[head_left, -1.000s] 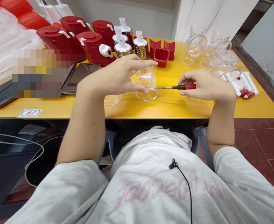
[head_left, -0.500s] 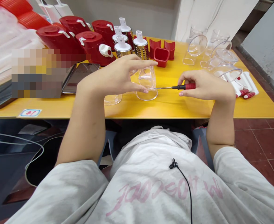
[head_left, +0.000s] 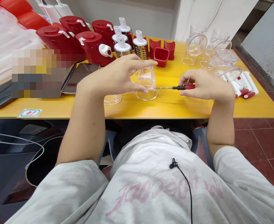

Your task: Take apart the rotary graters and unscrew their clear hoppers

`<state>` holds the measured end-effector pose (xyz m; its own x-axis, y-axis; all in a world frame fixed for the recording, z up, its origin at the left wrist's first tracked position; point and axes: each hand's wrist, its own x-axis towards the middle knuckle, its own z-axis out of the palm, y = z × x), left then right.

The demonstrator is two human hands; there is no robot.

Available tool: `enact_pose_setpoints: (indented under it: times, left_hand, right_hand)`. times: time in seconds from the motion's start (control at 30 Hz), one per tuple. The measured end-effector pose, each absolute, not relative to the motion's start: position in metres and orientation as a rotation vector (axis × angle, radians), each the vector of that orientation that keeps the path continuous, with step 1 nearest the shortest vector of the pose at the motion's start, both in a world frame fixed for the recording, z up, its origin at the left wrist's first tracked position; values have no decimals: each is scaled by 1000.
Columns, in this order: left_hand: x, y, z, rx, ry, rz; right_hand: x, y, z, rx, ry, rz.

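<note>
My left hand [head_left: 120, 76] holds a clear plastic housing [head_left: 148, 81] on its side, thumb on the near side and fingers over the far side. Its lower part and ring-shaped rim rest near the tabletop. In my right hand [head_left: 203, 84] is a screwdriver [head_left: 177, 88] with a red and black handle, held level between thumb and fingers. Its metal shaft points left, and the tip meets the right side of the clear housing. Whether a screw sits at the tip is too small to tell. Part of the housing is hidden behind my left hand.
Red machine bodies [head_left: 90, 40] and metal grater drums [head_left: 141, 48] stand behind my left hand. Red cups [head_left: 161, 57] lie beyond the housing. More clear housings [head_left: 224, 57] and white parts with red ends [head_left: 246, 82] are at the right. A tablet [head_left: 81, 76] lies left on the yellow table [head_left: 174, 109].
The fingers of my right hand have shifted slightly around the screwdriver handle. My left hand and the clear housing stay in place.
</note>
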<state>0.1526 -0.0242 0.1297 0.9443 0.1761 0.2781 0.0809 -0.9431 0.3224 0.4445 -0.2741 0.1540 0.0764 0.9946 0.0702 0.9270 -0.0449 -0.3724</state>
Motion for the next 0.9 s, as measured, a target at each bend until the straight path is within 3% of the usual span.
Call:
enact_pose_setpoints:
  times: [0.9]
  left_hand:
    - [153, -24, 130, 2789, 191, 402]
  right_hand:
    - [441, -276, 157, -2050, -1888, 362]
